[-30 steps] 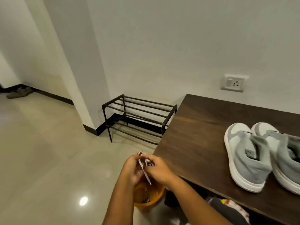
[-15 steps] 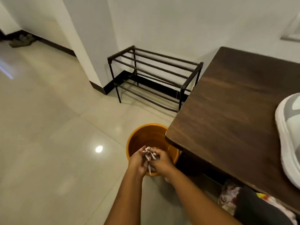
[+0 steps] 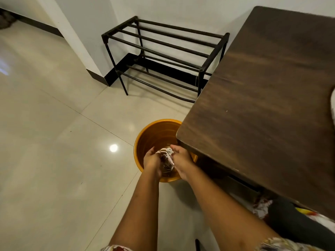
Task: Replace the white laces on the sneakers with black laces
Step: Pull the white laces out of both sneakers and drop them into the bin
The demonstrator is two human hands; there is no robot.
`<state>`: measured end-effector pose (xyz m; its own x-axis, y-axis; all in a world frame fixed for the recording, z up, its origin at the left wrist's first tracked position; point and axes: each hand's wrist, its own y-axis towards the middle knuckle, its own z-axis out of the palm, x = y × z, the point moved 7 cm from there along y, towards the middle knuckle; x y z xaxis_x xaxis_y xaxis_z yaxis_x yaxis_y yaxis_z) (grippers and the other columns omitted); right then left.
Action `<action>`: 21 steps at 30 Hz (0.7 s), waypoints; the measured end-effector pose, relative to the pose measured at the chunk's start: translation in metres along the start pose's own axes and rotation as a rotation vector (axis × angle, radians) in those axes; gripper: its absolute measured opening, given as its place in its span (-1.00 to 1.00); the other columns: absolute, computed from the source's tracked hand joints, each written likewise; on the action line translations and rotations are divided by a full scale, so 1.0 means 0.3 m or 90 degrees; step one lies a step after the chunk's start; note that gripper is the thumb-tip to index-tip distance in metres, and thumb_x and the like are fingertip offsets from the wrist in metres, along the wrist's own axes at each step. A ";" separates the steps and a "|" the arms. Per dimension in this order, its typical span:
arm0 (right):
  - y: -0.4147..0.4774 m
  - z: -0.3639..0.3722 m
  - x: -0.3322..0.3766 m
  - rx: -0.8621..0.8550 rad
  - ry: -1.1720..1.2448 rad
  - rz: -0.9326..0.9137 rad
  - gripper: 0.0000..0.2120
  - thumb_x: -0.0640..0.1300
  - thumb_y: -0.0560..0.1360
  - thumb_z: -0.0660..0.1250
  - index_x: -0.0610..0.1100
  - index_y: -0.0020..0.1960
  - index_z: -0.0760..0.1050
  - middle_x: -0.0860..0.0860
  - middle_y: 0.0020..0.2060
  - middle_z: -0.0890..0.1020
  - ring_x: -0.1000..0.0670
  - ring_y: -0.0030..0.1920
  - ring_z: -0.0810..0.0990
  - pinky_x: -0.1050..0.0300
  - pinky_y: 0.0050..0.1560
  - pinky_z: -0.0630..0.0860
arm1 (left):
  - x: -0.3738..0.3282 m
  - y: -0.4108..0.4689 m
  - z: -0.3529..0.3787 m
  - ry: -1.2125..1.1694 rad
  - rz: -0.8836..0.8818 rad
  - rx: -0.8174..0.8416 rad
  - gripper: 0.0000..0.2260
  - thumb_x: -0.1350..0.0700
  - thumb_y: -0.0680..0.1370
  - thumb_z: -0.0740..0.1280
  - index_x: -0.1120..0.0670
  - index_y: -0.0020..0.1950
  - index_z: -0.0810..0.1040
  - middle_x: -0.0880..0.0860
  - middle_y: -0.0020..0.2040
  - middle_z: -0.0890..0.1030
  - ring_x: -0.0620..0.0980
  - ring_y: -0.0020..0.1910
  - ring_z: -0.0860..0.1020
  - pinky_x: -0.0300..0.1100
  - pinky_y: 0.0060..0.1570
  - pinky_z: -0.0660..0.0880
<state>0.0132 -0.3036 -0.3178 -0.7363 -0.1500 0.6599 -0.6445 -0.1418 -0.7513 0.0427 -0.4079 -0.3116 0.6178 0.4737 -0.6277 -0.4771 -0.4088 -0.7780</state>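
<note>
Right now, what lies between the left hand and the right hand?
A bundle of white laces, gripped by both the left hand and right hand over the orange bin, in the head view.

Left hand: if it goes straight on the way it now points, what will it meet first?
Probably the inside of the orange bin: the left hand, holding the white laces with the right hand, points down into it. Depth is unclear.

Glossy tile floor [image 3: 54, 160]; wood-grain table [image 3: 262, 105]; metal rack [image 3: 163, 44]
</note>
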 end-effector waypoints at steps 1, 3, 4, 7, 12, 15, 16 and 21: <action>-0.008 -0.001 0.007 0.002 -0.005 -0.002 -0.66 -0.33 0.59 0.14 -0.27 0.36 0.40 -0.24 0.31 0.48 -0.23 0.31 0.47 -0.08 0.30 0.44 | -0.002 -0.004 -0.001 0.009 0.009 -0.003 -0.63 0.31 0.62 0.15 0.07 0.41 0.38 0.15 0.32 0.47 0.18 0.26 0.49 0.04 0.22 0.46; -0.017 0.009 0.013 0.015 -0.029 0.009 -0.62 -0.26 0.64 0.09 -0.19 0.45 0.30 -0.15 0.38 0.42 -0.17 0.39 0.39 -0.06 0.37 0.38 | -0.003 -0.011 0.002 0.025 0.021 -0.002 -0.66 0.29 0.62 0.16 0.07 0.37 0.42 0.15 0.31 0.48 0.18 0.25 0.49 0.06 0.23 0.46; -0.022 0.012 0.021 0.021 -0.040 0.007 -0.61 -0.20 0.66 0.05 -0.13 0.48 0.25 -0.10 0.41 0.38 -0.13 0.43 0.34 -0.05 0.41 0.34 | -0.004 -0.017 0.002 0.027 0.023 -0.001 -0.67 0.28 0.62 0.17 0.07 0.36 0.43 0.14 0.30 0.49 0.17 0.25 0.49 0.06 0.24 0.46; -0.034 0.003 0.033 0.010 -0.020 0.001 -0.60 -0.13 0.68 -0.01 -0.03 0.51 0.23 -0.07 0.44 0.35 -0.12 0.45 0.30 -0.05 0.42 0.32 | -0.002 -0.021 0.005 0.027 0.024 0.005 -0.70 0.25 0.62 0.18 0.07 0.34 0.45 0.13 0.28 0.52 0.16 0.24 0.50 0.07 0.24 0.45; -0.087 -0.005 0.057 0.019 -0.042 -0.060 -0.60 -0.23 0.67 -0.01 -0.04 0.47 0.30 -0.06 0.46 0.33 -0.11 0.47 0.27 -0.08 0.43 0.30 | -0.007 -0.057 0.006 0.007 0.020 0.019 -0.78 0.25 0.61 0.21 0.12 0.21 0.55 0.15 0.19 0.58 0.15 0.17 0.54 0.05 0.20 0.49; -0.137 0.009 0.065 0.033 -0.069 -0.085 -0.61 -0.24 0.66 0.01 -0.10 0.46 0.30 -0.08 0.44 0.36 -0.11 0.45 0.31 -0.06 0.41 0.33 | -0.005 -0.108 0.012 -0.023 0.011 0.030 -0.76 0.27 0.61 0.19 0.16 0.24 0.53 0.16 0.17 0.58 0.15 0.16 0.55 0.04 0.22 0.49; -0.158 0.012 0.070 0.037 -0.077 -0.091 -0.61 -0.23 0.66 0.01 -0.11 0.46 0.31 -0.08 0.42 0.38 -0.10 0.44 0.33 -0.04 0.39 0.34 | -0.009 -0.131 0.015 -0.031 0.009 0.033 -0.75 0.27 0.61 0.18 0.17 0.25 0.53 0.17 0.18 0.58 0.15 0.17 0.54 0.05 0.24 0.47; -0.290 0.032 0.123 0.063 -0.115 -0.137 -0.61 -0.25 0.66 -0.03 -0.13 0.42 0.37 -0.08 0.35 0.46 -0.08 0.39 0.39 -0.01 0.39 0.36 | -0.048 -0.265 0.005 -0.060 0.017 0.028 -0.73 0.27 0.63 0.12 0.18 0.26 0.51 0.18 0.17 0.54 0.18 0.21 0.50 0.04 0.20 0.43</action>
<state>0.0441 -0.3063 -0.2280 -0.5307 -0.2764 0.8012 -0.7518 -0.2830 -0.5956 0.0709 -0.3811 -0.2409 0.5445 0.5348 -0.6462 -0.5207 -0.3884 -0.7603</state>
